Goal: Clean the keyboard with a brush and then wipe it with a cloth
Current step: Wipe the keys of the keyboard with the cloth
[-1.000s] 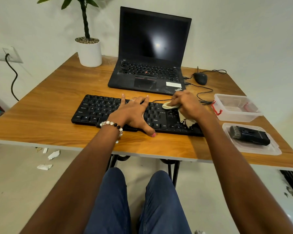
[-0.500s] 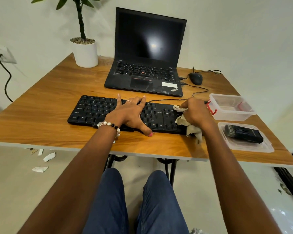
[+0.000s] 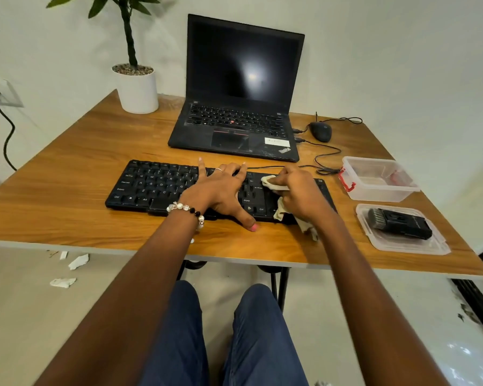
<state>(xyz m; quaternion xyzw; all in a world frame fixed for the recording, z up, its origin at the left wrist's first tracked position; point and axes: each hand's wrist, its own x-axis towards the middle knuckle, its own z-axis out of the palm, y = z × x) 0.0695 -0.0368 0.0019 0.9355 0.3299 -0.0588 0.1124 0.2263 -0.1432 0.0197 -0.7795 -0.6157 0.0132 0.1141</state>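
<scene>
Head view shows my black keyboard (image 3: 162, 188) lying across the middle of the wooden bench (image 3: 76, 162), its long side facing me. My right hand (image 3: 299, 195) sits over the keyboard's right part with the fingers curled round a crumpled pale cloth (image 3: 273, 185); one fold of it pokes out toward the left, and a loose end hangs past the keyboard's near edge onto the bench. My left hand (image 3: 221, 190) lies flat on the keys just left of it, fingers spread and straight, thumb reaching off the near edge onto the wood. On that wrist I wear a bead bracelet (image 3: 186, 210).

To the right, near the bench edge, the black brush (image 3: 399, 222) rests in a shallow clear lid (image 3: 435, 246). Just behind it stands a clear plastic box (image 3: 379, 193) with red clasps. Behind the keyboard an open laptop (image 3: 240, 93) shows a dark screen, a black mouse (image 3: 321, 130) to its right with cables trailing. A white-potted plant (image 3: 137, 87) stands at the far left corner. My knees in blue trousers (image 3: 260, 335) show below.
</scene>
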